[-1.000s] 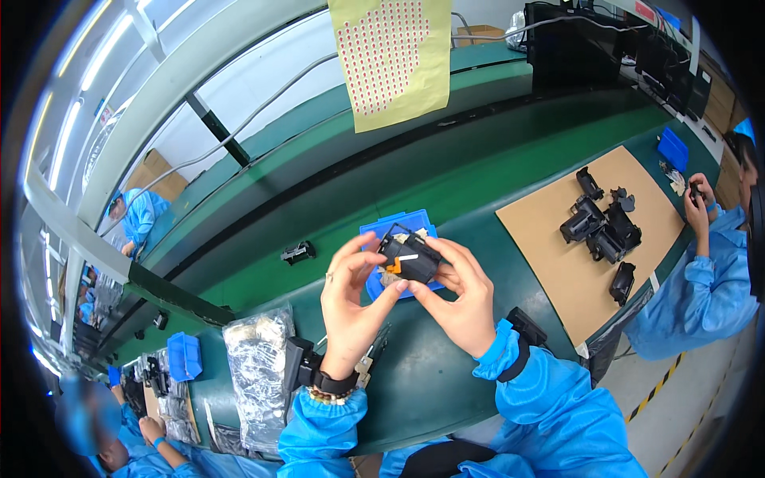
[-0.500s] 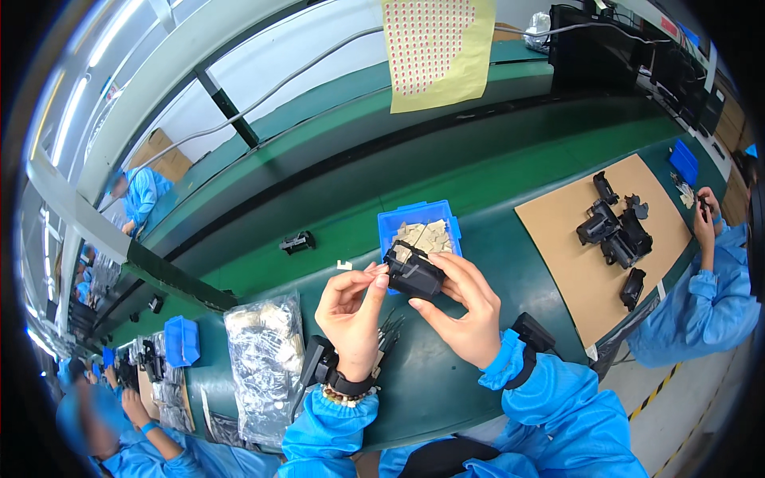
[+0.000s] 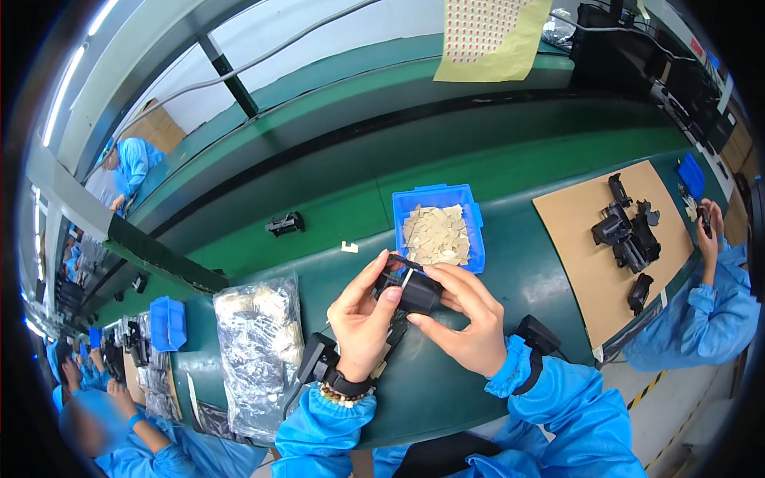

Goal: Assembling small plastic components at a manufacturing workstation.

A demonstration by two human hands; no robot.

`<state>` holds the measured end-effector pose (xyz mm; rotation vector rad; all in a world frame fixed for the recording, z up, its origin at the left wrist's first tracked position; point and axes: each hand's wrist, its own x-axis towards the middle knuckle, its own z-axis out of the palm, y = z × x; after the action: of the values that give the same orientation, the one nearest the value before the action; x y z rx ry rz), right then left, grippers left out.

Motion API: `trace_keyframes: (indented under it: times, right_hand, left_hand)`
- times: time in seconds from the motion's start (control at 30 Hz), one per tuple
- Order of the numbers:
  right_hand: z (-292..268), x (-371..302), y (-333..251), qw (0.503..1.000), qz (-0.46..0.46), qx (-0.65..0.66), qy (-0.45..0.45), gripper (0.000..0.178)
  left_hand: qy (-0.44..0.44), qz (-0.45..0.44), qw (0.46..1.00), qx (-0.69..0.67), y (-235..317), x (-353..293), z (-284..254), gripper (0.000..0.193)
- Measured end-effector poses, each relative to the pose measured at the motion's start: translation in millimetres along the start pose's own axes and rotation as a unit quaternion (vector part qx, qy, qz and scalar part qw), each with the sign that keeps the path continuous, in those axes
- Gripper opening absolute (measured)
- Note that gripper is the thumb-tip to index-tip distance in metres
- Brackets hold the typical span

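Both hands hold a black plastic housing (image 3: pixel 420 295) above the green bench, in front of a blue bin. My left hand (image 3: pixel 360 325) grips its left end, thumb on the near face and fingers behind. My right hand (image 3: pixel 468 323) closes round the right end, fingers over the top and thumb below. A thin pale strip (image 3: pixel 406 277) shows on the housing near the left fingertips. Just beyond, the blue bin (image 3: pixel 479 227) contains many small flat beige pieces (image 3: pixel 437 236). One beige piece (image 3: pixel 349 247) lies alone left of the bin.
A clear plastic bag (image 3: pixel 259 350) of pale parts lies left of my arm. To the right, several black parts (image 3: pixel 625 231) rest on a cardboard sheet (image 3: pixel 578 263). Another black part (image 3: pixel 285 224) sits on the green conveyor. Co-workers (image 3: pixel 693 311) work on both sides.
The view has shifted a little. My left thumb and fingers have moved farther onto the housing, which has turned slightly; a pale strip now shows on it. The bin is less covered by my hands.
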<state>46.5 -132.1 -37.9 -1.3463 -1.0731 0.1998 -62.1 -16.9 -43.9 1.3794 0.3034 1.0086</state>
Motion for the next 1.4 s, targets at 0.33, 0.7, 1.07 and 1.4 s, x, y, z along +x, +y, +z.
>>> trace_keyframes:
  times: [0.33, 0.7, 1.07, 1.4]
  right_hand:
    - [1, -2, 2, 0.999, 0.027, 0.04, -0.013, 0.057]
    - [-1, -1, 2, 0.997, 0.028, 0.059, -0.045, 0.057]
    - [0, -3, 5, 0.994, -0.063, -0.085, -0.031, 0.054]
    - [2, -2, 10, 0.993, -0.06, -0.095, -0.03, 0.055]
  left_hand:
    - [-0.003, -0.023, 0.999, 0.039, 2, 2, -9, 0.033]
    - [-0.111, -0.09, 0.989, 0.044, 29, 10, -29, 0.052]
    - [-0.085, -0.1, 0.991, 0.028, 30, 10, -31, 0.045]
    - [-0.02, -0.143, 0.989, 0.042, 23, 9, -21, 0.033]
